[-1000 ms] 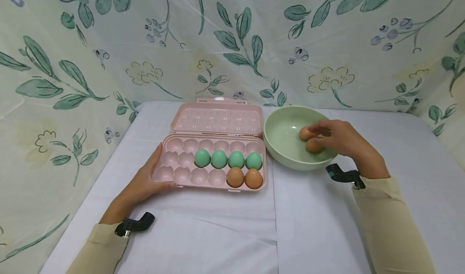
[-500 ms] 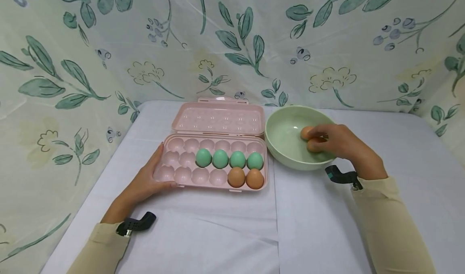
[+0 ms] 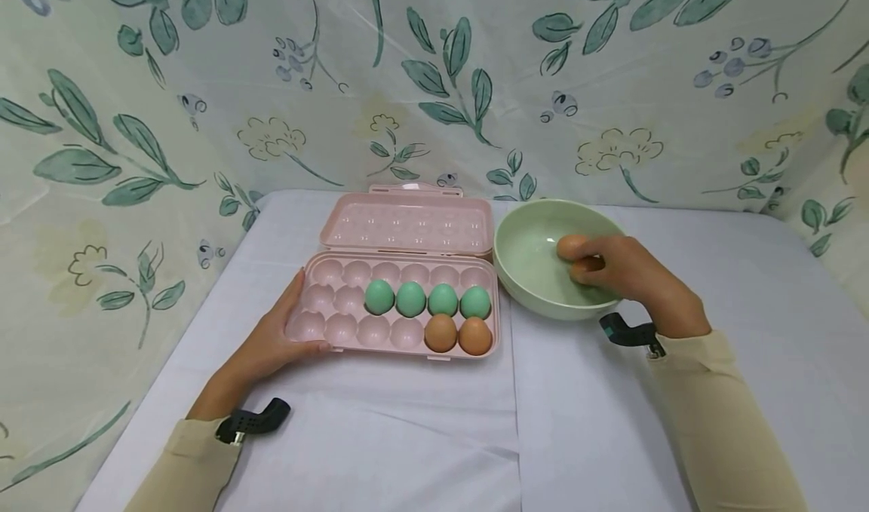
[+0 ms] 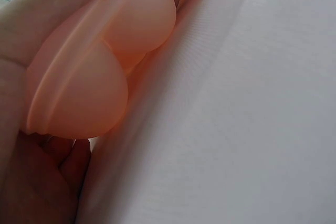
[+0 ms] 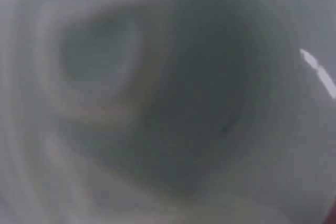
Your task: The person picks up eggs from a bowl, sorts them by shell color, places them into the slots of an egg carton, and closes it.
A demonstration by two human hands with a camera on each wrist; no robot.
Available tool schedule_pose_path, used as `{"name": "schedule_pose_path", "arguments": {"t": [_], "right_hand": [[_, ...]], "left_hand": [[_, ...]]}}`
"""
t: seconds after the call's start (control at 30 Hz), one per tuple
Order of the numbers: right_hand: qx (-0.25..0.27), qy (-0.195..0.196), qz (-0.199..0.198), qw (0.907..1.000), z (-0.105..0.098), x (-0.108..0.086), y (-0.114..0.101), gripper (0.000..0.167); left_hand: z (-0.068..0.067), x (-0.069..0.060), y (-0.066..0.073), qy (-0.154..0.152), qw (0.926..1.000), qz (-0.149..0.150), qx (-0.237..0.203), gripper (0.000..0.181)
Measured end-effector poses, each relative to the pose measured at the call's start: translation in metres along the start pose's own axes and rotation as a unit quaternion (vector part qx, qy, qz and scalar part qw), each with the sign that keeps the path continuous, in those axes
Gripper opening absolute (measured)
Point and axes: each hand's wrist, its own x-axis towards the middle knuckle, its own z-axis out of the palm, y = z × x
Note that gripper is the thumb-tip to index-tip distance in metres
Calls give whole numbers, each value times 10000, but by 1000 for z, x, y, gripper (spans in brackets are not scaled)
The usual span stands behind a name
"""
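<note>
In the head view, a pink plastic egg carton [image 3: 355, 329] lies with its lid [image 3: 407, 222] folded back. Four-finger side and thumb of my left hand [image 3: 274, 338] grip its left end. Several green eggs [image 3: 410, 299] fill part of the middle row; two brown eggs [image 3: 440, 333] sit at the right of the front row. My right hand [image 3: 627, 267] reaches into the light green bowl [image 3: 529, 259], fingers and thumb curled about a brown egg that they largely cover. Another brown egg [image 3: 572, 246] shows just beyond the fingertips. The right wrist view is badly blurred.
A white cloth [image 3: 407, 436] covers the table. Behind and at the left hangs a floral curtain [image 3: 271, 82]. The bowl stands close against the carton's right side. In the left wrist view, the carton's rounded cups [image 4: 84, 93] rest near the cloth.
My right hand has moved slightly down and left inside the bowl, its fingers closing about the nearer egg. The left hand and carton have stayed in place.
</note>
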Motion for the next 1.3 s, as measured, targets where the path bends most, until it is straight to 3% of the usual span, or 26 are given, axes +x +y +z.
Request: {"name": "schedule_pose_path", "arguments": {"t": [0.43,1.07,1.3], "right_hand": [[-294,262,-189,9990,5,0,-4,29],[-152,112,-276,9994,2,-2,-4,34],[-67,133,-1017,9947,5,1,-4,18]], "left_hand": [[-1,1,-2,29,9999,122,-72,128],[0,0,-3,3,9999,88,-99,128],[0,0,-4,27,9999,97,-105,129]]}}
